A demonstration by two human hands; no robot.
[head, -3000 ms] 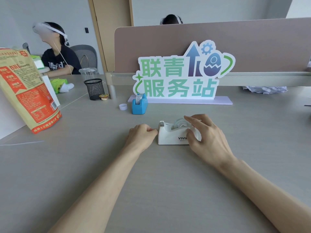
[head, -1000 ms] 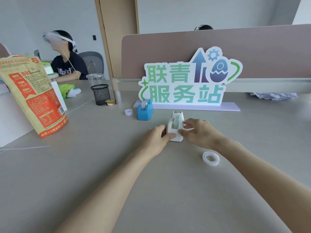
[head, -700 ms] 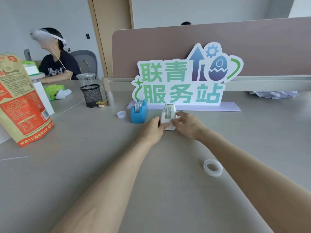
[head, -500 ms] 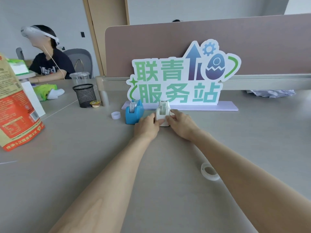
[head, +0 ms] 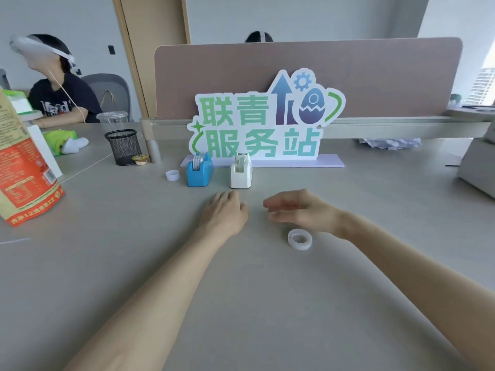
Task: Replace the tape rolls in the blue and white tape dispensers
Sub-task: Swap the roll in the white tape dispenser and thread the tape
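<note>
The white tape dispenser (head: pixel 240 172) stands on the desk with a roll in it, right beside the blue tape dispenser (head: pixel 199 171), which also carries a roll. Both sit just in front of the sign. My left hand (head: pixel 223 212) rests on the desk a little short of the white dispenser, fingers curled, holding nothing. My right hand (head: pixel 302 210) hovers low to its right, fingers loosely apart and empty. A clear tape roll (head: pixel 299 239) lies flat on the desk just under my right wrist. A small white tape core (head: pixel 172 175) lies left of the blue dispenser.
A green and white standing sign (head: pixel 263 121) on a lilac base backs the dispensers, with a brown partition behind. A black mesh cup (head: pixel 123 146) and an orange bag (head: pixel 20 167) are at the left, a grey box (head: pixel 479 159) at the right. A seated person is far left.
Both hands have let go of the white dispenser, which they had pushed back beside the blue one, and pulled back toward me. The loose clear roll stays on the desk.
</note>
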